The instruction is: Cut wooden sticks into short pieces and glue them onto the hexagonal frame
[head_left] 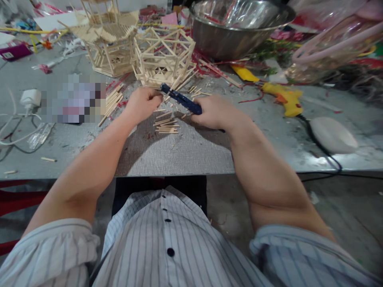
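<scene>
My right hand [209,111] is closed around the dark blue handles of a hand cutter [184,99], whose jaws point up and left. Close by those jaws, my left hand [143,104] has its fingers curled in a pinch; what they hold is too small to make out. Short cut wooden sticks [166,126] lie in a small pile just in front of my hands. Behind the cutter stands an open lattice frame [164,56] built of thin sticks, with loose sticks leaning at its right side. Longer wooden sticks [112,103] lie left of my left hand.
A tiered stick-built pavilion model [110,52] stands at the back left. Behind on the right is a steel bowl [239,38]. A yellow glue gun [284,99] and a white oval object [332,134] lie right. A white charger [30,98] with cables is left.
</scene>
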### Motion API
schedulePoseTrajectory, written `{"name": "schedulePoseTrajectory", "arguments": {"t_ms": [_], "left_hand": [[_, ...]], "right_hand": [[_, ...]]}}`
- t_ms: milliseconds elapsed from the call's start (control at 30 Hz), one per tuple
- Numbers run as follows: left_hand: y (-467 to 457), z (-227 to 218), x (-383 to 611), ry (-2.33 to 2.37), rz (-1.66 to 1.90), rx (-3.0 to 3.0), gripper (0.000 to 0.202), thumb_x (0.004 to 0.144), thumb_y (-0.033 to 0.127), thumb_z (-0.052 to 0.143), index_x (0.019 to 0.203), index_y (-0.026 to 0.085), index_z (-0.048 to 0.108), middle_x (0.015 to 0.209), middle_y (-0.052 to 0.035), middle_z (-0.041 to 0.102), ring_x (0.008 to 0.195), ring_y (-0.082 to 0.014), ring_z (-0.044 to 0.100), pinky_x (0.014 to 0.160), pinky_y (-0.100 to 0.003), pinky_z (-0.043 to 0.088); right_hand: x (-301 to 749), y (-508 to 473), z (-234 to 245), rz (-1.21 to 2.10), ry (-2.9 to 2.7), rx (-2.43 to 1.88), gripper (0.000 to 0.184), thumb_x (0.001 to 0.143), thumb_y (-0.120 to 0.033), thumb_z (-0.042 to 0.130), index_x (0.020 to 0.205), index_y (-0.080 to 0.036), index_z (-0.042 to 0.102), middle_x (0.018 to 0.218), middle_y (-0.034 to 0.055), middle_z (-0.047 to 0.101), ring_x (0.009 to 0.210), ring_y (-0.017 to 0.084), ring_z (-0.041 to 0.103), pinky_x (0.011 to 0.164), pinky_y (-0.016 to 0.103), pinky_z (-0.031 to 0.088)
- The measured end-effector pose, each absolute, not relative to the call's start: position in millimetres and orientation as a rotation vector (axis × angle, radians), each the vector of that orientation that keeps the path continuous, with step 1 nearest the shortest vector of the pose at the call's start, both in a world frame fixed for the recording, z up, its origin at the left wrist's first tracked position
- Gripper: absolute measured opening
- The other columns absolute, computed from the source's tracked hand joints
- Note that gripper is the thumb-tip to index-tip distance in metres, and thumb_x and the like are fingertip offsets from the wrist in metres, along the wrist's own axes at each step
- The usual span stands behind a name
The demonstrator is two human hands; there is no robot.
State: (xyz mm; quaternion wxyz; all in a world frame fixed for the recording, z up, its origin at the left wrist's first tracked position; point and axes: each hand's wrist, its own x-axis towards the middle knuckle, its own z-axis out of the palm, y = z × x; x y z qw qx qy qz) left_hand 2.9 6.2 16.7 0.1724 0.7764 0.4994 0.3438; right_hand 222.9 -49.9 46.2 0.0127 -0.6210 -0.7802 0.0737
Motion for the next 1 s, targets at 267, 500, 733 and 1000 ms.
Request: {"name": "schedulePoseTrajectory", "arguments": {"t_ms": [267,500,733,1000], "left_hand": [[-6.4,24.2,11.9,1.410,0.959,2.210,0.013,0.083,0.030,0.065,0.073,0.023,0.069,0.059,-0.0018,0.062,0.072,-0.0196,0.061,0.071,-0.031,0.045],[-9.2,19.1,12.8,1.404,1.063,2.179,0.022,0.089,0.034,0.061,0.070,0.024,0.066,0.061,-0.0027,0.063,0.080,-0.0206,0.066,0.073,-0.031,0.046],[-6.5,17.9,11.2,1.398,1.103,2.159,0.031,0.093,0.037,0.055,0.065,0.025,0.064,0.066,-0.0034,0.068,0.073,-0.0197,0.065,0.067,-0.031,0.045],[-6.7,19.9,9.9,1.463,1.134,2.211,0.031,0.093,0.035,0.057,0.064,0.025,0.064,0.062,-0.0014,0.066,0.073,-0.0196,0.063,0.066,-0.033,0.040]], "right_hand": [[220.1,-53.8,48.7,0.233,-2.404,-1.899,0.024,0.083,-0.036,0.058,0.098,-0.018,0.066,0.103,0.0167,0.072,0.093,0.032,0.065,0.068,0.036,0.037],[220.5,-53.9,44.0,0.159,-2.329,-1.857,0.038,0.082,-0.032,0.060,0.118,-0.020,0.064,0.116,0.0155,0.071,0.103,0.035,0.064,0.077,0.040,0.044],[210.0,-56.5,41.3,0.184,-2.261,-1.893,0.034,0.081,-0.028,0.058,0.114,-0.021,0.065,0.109,0.0136,0.072,0.101,0.033,0.064,0.079,0.040,0.044],[200.4,-59.8,37.0,0.148,-2.218,-1.929,0.030,0.082,-0.027,0.055,0.108,-0.022,0.067,0.101,0.0132,0.072,0.094,0.031,0.065,0.078,0.040,0.045]]}}
